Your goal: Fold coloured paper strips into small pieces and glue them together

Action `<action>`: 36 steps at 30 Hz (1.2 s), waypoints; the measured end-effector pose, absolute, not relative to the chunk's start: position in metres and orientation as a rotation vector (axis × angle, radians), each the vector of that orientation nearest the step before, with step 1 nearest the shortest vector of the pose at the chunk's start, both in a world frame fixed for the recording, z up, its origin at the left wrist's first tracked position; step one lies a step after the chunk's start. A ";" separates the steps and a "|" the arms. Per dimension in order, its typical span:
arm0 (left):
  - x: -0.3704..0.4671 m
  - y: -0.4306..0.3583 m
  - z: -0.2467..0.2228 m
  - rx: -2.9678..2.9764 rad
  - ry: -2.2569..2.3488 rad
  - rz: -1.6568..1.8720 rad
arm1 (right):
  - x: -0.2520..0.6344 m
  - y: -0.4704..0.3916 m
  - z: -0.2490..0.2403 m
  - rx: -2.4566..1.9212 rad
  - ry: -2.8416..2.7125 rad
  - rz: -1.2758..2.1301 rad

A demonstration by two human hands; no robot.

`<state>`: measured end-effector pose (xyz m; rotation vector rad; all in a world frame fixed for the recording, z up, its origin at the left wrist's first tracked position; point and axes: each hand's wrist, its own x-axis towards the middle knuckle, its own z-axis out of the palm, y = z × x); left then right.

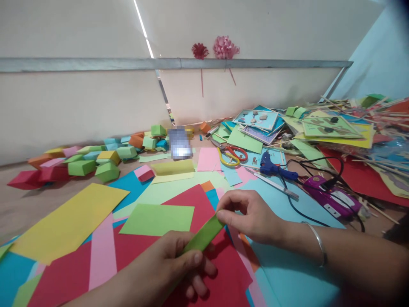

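A folded strip of green paper [204,234] is held between both hands, slanting up to the right. My left hand [182,264] grips its lower end, thumb on top and fingers beneath. At the upper end, my right hand [244,215] pinches the tip between thumb and forefinger. Under the hands lie overlapping coloured sheets, among them a red sheet [230,264] and a flat green paper piece [159,219]. Light blue paper [287,264] spreads beneath my right forearm, which wears a silver bangle [316,243].
Folded paper boxes [81,167] cluster at the left. Scissors [230,155], a blue glue gun [276,167], a cutter knife [275,184] and a purple extension socket [330,196] with black cables lie to the right. Stacked cards [255,119] and thin sticks are behind. Paper flowers [225,47] hang on a rail.
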<state>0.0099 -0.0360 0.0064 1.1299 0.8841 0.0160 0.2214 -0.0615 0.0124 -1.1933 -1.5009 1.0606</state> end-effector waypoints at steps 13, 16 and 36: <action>-0.006 0.009 0.001 2.683 1.122 0.810 | 0.250 -0.039 0.008 -1.226 -2.030 0.152; -0.007 0.013 0.001 2.956 0.941 1.024 | 0.252 -0.039 0.006 -1.190 -2.114 -0.086; -0.005 0.019 0.009 2.529 1.072 0.945 | 0.258 -0.036 0.005 -1.221 -2.163 -0.182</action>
